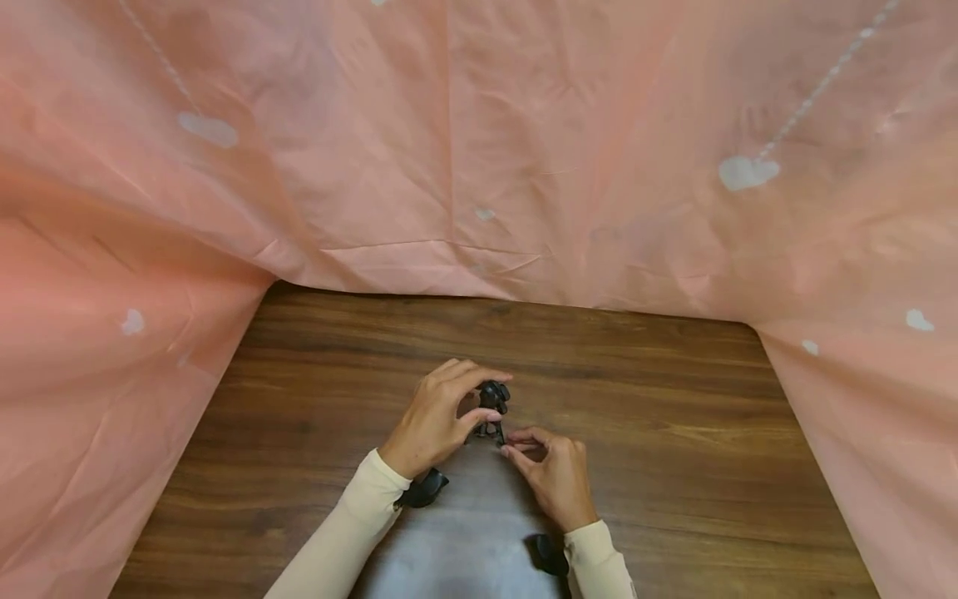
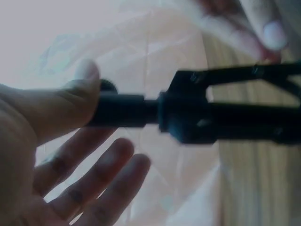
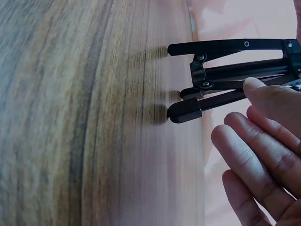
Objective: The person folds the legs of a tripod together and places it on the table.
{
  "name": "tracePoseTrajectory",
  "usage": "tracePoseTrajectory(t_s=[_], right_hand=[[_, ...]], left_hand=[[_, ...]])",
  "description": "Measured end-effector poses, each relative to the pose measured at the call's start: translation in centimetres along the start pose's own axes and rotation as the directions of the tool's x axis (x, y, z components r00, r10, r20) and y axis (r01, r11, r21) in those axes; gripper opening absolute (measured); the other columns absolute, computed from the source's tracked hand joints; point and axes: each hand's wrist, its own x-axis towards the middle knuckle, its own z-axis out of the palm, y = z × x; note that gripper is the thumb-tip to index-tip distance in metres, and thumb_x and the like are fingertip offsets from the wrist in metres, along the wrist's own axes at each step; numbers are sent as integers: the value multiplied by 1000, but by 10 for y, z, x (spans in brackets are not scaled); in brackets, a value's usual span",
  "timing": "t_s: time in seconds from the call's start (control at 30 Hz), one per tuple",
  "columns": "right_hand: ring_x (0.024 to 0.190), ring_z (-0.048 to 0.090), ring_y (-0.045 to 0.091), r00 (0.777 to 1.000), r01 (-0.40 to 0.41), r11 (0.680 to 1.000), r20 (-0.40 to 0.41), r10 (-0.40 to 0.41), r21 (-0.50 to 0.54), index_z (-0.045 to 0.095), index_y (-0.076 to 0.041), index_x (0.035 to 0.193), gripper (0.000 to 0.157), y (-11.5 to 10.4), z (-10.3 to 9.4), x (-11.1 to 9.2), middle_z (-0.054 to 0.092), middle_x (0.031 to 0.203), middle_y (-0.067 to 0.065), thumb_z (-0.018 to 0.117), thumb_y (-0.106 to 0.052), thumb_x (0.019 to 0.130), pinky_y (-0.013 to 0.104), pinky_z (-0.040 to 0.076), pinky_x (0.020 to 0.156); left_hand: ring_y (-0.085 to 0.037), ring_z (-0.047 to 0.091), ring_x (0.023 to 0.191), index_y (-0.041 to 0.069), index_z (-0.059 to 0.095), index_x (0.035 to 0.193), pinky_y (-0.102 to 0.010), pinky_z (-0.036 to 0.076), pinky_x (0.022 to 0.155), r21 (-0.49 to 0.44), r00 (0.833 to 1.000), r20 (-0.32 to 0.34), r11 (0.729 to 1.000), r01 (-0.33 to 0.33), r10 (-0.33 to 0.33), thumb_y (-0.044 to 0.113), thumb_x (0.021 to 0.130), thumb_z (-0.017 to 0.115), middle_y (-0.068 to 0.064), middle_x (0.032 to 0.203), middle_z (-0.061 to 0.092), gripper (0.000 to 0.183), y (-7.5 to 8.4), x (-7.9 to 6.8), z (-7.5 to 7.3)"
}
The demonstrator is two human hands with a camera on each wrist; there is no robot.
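Observation:
A small black tripod [image 1: 492,398] stands upright over the wooden table, its legs folded close to the centre column. My left hand [image 1: 437,412] holds its upper part between thumb and fingers. In the left wrist view, the left thumb [image 2: 75,101] lies across the tripod's neck, with the other fingers spread below. Lower down, my right hand [image 1: 555,474] pinches one leg. The right wrist view shows the right thumb [image 3: 270,96] on a leg and the rubber-tipped foot [image 3: 184,110] close to the wood; whether every foot touches cannot be told.
The dark wood-grain table [image 1: 674,416] surrounds both hands. Pink cloth [image 1: 509,150] with white heart prints hangs along the back and both sides. Black wrist devices [image 1: 424,489] sit at both sleeve cuffs.

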Motion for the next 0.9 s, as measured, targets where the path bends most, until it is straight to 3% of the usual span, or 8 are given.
tracePoseTrajectory(t_s=[0.23,0.33,0.47,0.57,0.73,0.9], right_hand=[[67,72,4,1000,14,1000,-9,-14,22,78,-19,87,19,0,-2,0,76,78,-7,90,-18,73,31,59,62],[70,73,6,999,21,1000,-31,-21,10,78,-18,89,22,-1,-4,0,77,80,-6,91,-20,71,33,60,66],[79,74,13,997,41,999,-70,-43,-33,78,-16,93,29,-2,-7,0,77,84,-3,93,-25,69,38,59,74],[85,74,17,995,49,997,-86,-54,-56,77,-17,100,37,-3,-9,1,77,89,-1,93,-28,68,40,58,77],[91,73,19,993,66,995,-97,-74,-77,75,-17,109,53,-4,-11,3,77,99,0,95,-35,64,40,56,78],[96,71,19,996,51,995,-74,-57,-83,74,-19,115,62,-5,-10,2,76,104,0,95,-41,60,41,55,82]], left_hand=[[-3,64,89,24,71,110,-27,54,77,16,998,45,999,-49,49,23,77,84,12,103,73,36,-4,11,-8],[-1,66,86,23,71,107,-24,55,75,-17,1000,24,1000,-16,16,22,77,84,11,99,72,32,-5,10,-7],[-2,67,82,19,70,106,-18,56,71,-129,998,-30,990,56,-61,18,79,83,8,95,71,30,-8,8,-5],[-6,69,80,16,69,107,-19,57,67,-253,989,-86,963,96,-121,14,80,82,5,94,71,30,-9,7,-5],[-13,71,74,15,69,106,-26,59,63,-446,967,-138,885,134,-216,14,82,80,0,93,73,26,-9,4,-4],[-19,71,71,17,68,106,-29,58,60,-523,947,-157,837,160,-279,12,82,80,-2,90,72,27,-9,-2,-3]])
